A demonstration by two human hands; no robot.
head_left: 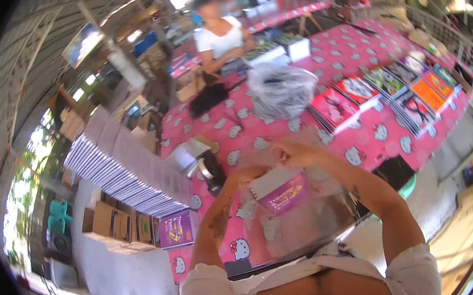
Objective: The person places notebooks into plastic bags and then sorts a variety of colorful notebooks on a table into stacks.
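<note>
In front of me a purple spiral notebook [288, 198] lies on the table, its pale upper part showing. Thin clear plastic [321, 210] spreads around it, glossy and hard to trace. My left hand [252, 173] is closed at the notebook's upper left edge, with fingers bent over the plastic there. Just beyond the upper edge, my right hand [292, 154] is held up slightly, its fingers curled in a pinch on the plastic; motion blurs the fingertips. A black tape dispenser [211, 173] stands left of my left hand.
A long row of stacked notebooks [129, 167] stands at left, by another purple notebook [179, 229] and cardboard boxes [119, 223]. Beyond my hands sits a bundle of clear plastic bags [281, 88]. Colourful notebook piles [333, 108] lie right. A person [222, 39] stands across the pink tablecloth [358, 152].
</note>
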